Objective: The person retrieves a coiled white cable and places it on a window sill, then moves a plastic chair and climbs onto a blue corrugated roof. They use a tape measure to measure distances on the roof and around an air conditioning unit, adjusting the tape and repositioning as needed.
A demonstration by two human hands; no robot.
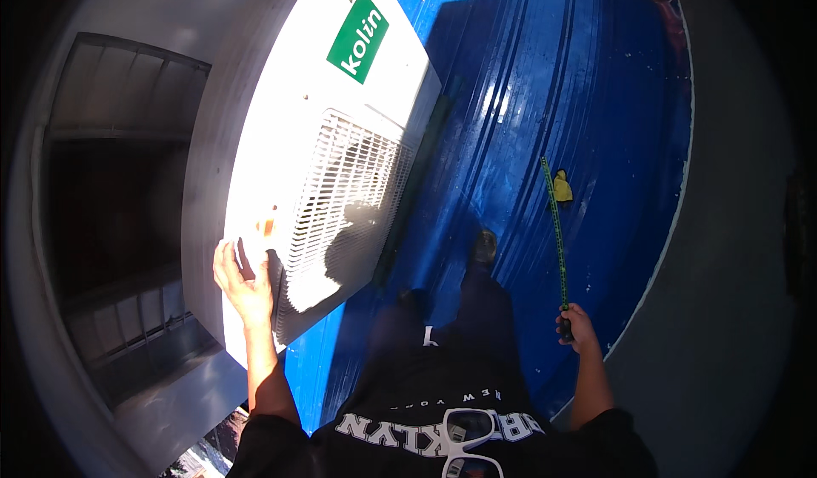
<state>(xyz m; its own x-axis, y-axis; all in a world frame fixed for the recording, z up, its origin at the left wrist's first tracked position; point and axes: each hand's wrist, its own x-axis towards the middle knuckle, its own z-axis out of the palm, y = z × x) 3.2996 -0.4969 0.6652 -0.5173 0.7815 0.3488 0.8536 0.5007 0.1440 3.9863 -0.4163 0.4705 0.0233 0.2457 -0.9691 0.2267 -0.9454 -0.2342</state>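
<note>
A white outdoor air-conditioner unit [281, 138] with a fan grille [353, 197] stands to my left. My left hand [245, 284] rests on its near part, thumb and fingers apart, holding nothing. Just beyond the fingertips is a small orange mark [268, 223] on the casing. Down at the right, my right hand [580, 327] is closed round the dark body of a tape measure [557, 244]. Its yellow-green blade with dark markings stretches away from the hand, above the blue sheet-metal surface. Near the blade's far end lies a yellow piece [562, 186], whose kind I cannot make out.
I stand on ribbed blue metal sheeting [630, 129], one shoe [485, 246] showing. A pale edge bounds it on the right, with a grey surface [723, 248] beyond. Dark framed openings [119, 214] lie left of the unit. White-framed sunglasses [471, 440] hang on my black shirt.
</note>
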